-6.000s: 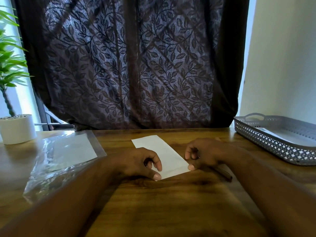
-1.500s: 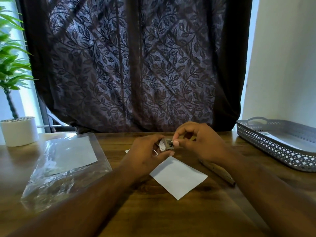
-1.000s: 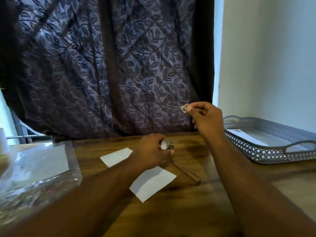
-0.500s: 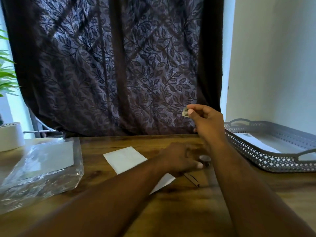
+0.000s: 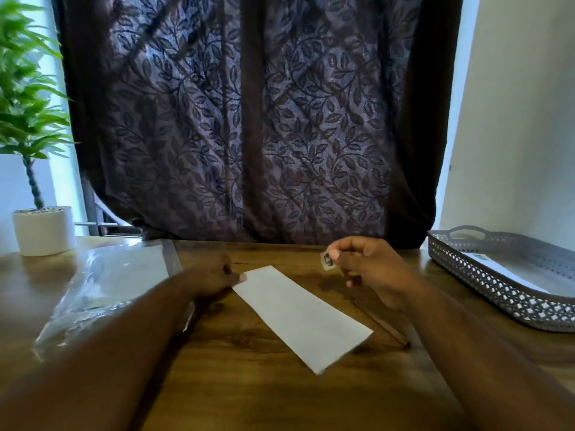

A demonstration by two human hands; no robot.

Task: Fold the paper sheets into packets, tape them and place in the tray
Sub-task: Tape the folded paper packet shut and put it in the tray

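At a wooden table (image 5: pixel 249 393), a person readies a folded paper (image 5: pixel 301 315) for taping. The white strip lies flat at mid-table, between the two forearms, its long axis running diagonally from the far left corner to the near right corner. The left hand (image 5: pixel 214 275) meets that far left corner with its fingertips; motion blur hides whether they pinch the edge or only press it down. The right hand (image 5: pixel 370 269) hovers just beyond the paper's far edge, thumb and forefinger closed on a small piece of tape (image 5: pixel 327 262), the other fingers curled. By its look the paper is light, thin and easily creased, likely to slide on the smooth wood and spring open along its fold unless held down. A flat press near one end, or a light pinch at a corner, seems the safest hold. The tape is flimsy and sticky and is best kept by one edge. The grey lattice tray (image 5: pixel 497 297) waits well to the right with another white paper (image 5: pixel 504 272) in it. A thin dark stick (image 5: pixel 382 324) lies beside the paper, and a plastic bag (image 5: pixel 115 281) of sheets rests at left.
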